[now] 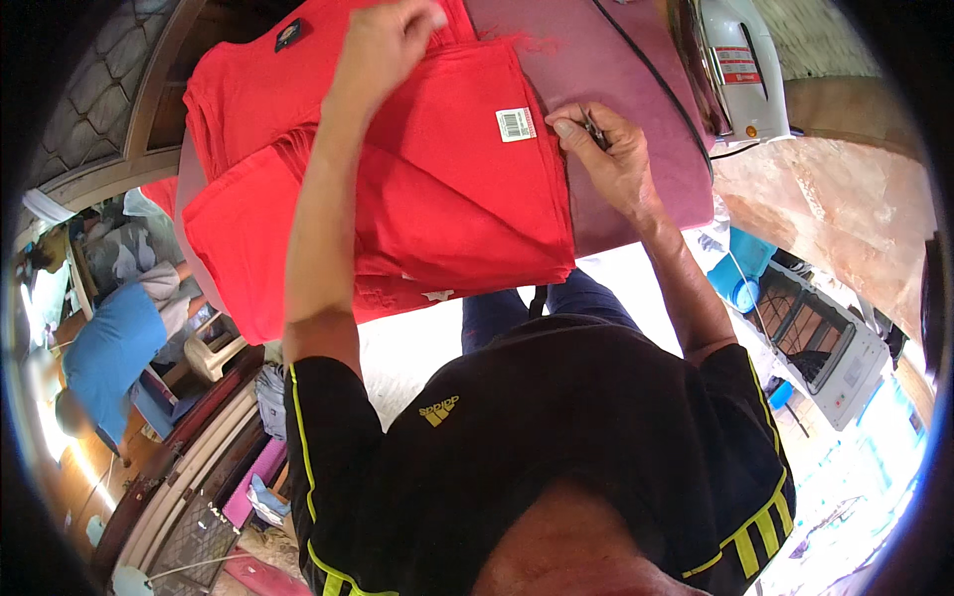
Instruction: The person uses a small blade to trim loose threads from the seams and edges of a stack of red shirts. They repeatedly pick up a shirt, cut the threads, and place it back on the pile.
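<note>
Folded red garments lie stacked and overlapping on a mauve padded surface. A white barcode tag sits at the right edge of the upper piece, and a dark patch shows on the far left piece. My left hand is over the far part of the red cloth, fingers curled in a pinch; whatever is between them cannot be made out. Just right of the tag, my right hand is closed around small dark metal thread snips. Loose red threads lie beyond the cloth.
A white appliance with a metal side stands at the far right, by a black cord. A person in a blue shirt is off to the left. Lower right are a blue bucket and a grey-framed machine.
</note>
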Tool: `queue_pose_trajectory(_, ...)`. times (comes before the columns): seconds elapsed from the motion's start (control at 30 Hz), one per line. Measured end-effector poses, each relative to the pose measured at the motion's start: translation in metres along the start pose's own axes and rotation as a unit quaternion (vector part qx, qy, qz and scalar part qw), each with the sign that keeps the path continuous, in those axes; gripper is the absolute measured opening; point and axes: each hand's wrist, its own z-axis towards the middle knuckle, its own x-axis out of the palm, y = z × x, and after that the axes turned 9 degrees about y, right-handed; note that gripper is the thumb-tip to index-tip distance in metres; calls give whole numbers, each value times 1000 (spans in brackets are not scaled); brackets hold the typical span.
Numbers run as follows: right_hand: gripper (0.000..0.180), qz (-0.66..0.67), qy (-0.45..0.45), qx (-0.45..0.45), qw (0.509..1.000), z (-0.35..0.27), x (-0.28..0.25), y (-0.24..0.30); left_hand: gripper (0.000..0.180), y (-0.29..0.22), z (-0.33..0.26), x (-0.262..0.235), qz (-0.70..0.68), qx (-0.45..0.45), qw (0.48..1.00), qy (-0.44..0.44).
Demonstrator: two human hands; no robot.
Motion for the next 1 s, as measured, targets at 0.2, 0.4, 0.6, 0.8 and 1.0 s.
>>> queue_pose_trajectory(0.2, 14, 29, -38, -13, 999, -5, -1, -8, 24, -24, 27, -10, 164, -16, 986, -6)
queue_pose_trajectory(0.4, 13, 24, -36, -11, 999, -6, 3, -4, 27, -62, -14, 46, 144, -50, 988, 8)
queue_pose_trajectory(0.6, 34, -75, -87, -73, 991, 7, 8, -4, 15, -54, -18, 63, 165, -24, 984, -65)
queue_pose_trajectory(0.8, 28, -191, -31, -73, 978, 30, 17, 12, 3, -49, -18, 48, 4, -43, 997, -58)
queue_pose_trajectory(1.0, 24, -305, -51, -84, 947, 49, 24, 8, 4, -47, -19, 30, -108, -83, 991, 2)
